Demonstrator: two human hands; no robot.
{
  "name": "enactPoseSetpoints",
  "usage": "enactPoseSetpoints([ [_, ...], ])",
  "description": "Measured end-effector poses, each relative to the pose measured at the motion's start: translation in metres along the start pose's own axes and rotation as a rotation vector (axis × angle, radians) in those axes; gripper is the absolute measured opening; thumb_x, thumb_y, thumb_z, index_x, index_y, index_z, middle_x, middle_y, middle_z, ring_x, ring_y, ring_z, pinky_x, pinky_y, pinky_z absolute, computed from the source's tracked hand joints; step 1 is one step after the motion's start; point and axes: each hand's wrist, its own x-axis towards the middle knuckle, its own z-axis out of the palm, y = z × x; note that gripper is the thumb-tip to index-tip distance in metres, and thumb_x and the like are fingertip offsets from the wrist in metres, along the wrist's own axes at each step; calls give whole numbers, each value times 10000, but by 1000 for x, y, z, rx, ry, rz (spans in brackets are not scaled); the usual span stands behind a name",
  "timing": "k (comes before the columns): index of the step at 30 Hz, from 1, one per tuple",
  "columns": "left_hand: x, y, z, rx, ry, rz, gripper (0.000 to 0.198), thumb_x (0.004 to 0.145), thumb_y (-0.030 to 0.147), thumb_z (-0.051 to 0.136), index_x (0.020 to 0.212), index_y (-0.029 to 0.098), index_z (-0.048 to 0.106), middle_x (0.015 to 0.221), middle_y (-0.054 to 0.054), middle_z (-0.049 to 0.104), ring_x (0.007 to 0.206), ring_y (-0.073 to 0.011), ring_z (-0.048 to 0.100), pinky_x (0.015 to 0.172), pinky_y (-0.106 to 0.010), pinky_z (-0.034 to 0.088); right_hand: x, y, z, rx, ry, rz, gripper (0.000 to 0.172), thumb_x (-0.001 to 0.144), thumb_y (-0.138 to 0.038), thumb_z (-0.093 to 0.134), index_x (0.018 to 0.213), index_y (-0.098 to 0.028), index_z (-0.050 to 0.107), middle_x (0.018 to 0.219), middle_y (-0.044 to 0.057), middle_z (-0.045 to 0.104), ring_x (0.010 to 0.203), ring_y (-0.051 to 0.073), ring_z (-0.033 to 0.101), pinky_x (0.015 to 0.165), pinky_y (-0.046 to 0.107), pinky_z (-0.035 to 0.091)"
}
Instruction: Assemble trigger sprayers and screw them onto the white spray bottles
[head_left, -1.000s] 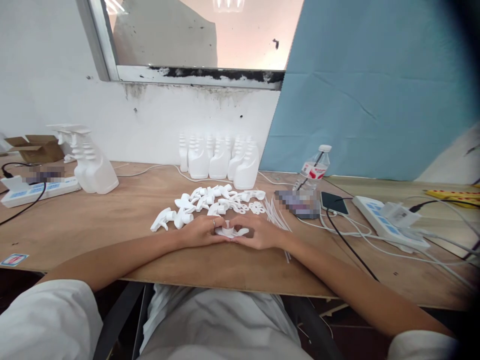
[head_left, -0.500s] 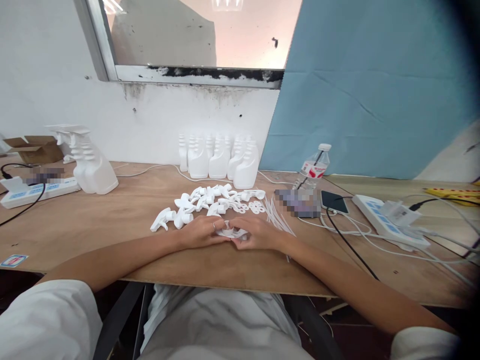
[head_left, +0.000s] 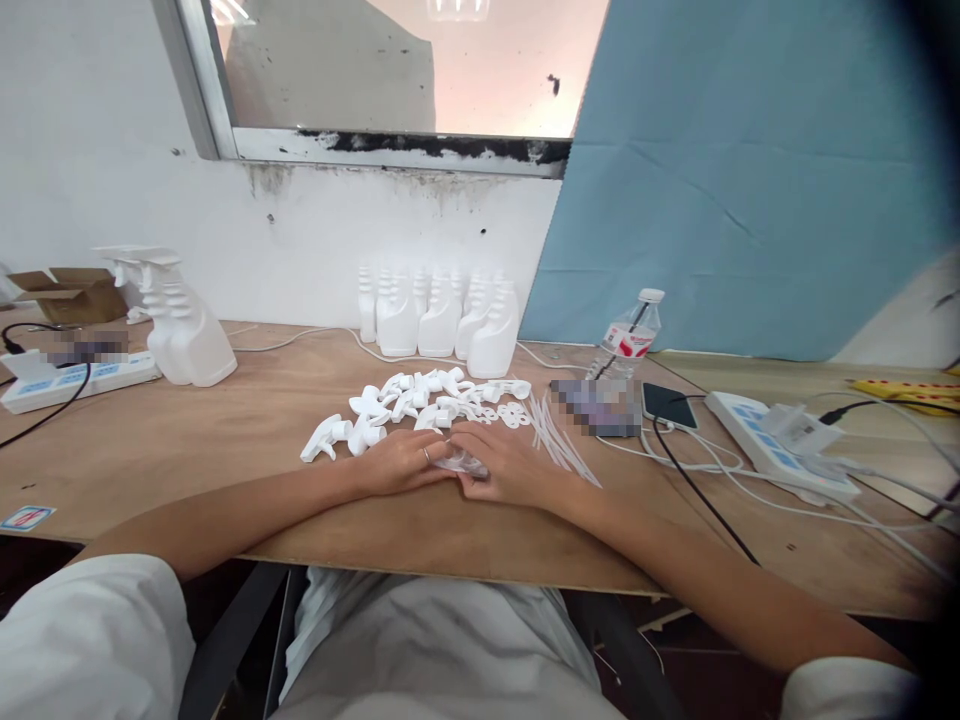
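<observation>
Right hand (head_left: 502,465) slid leftward over plywood table (head_left: 187,440).

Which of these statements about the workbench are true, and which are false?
1. The left hand and right hand meet over a small white plastic part on the table. True.
2. The loose trigger heads lie in a pile just beyond the hands. True.
3. The row of white bottles by the wall has trigger heads fitted. False: their necks are bare; the spray bottles at far left carry heads.
4. The water bottle stands left of the hands. False: it is to their right, near the phone.
5. The thin white tubes lie right of the pile. True.
</observation>
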Motion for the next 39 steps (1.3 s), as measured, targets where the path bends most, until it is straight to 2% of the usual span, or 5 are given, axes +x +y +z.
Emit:
enactPoseSetpoints([
  [8,1,6,2,-35,-22,-62,306,955,461,460,1037,174,529,906,-65,645,809,-173,620,711,-260,456,9,3,-18,323,-100,4,330,836,-212,591,1165,-189,578,1310,133,525,1203,254,508,1001,411,432],
  [13,7,15,2,-132,-77,-197,320,897,494,544,972,183,539,815,-29,619,702,-150,591,651,-241,437,6,41,-38,325,53,326,192,911,-302,501,1004,-185,621,956,74,678,831,170,620,778,294,478],
  [17,9,17,-1,-157,-77,-234,319,880,481,573,997,185,545,846,-33,624,705,-155,592,658,-247,440,-10,84,-53,-102,-219,634,257,856,-328,527,676,-166,613,688,62,662,642,172,578,609,271,374],
  [25,9,15,-2,-127,-97,-170,299,897,456,554,1035,191,546,869,-39,636,776,-170,613,711,-257,444,-36,121,-50,12,-597,887,424,809,-422,561,462,-183,520,495,44,594,486,148,523,524,257,330],
  [39,7,13,-2,-131,-108,-194,345,897,484,543,1084,195,541,895,-52,647,791,-185,622,702,-266,445,-36,123,-56,-92,-504,986,288,721,-245,546,446,-160,561,439,48,549,480,156,508,509,258,328],
])
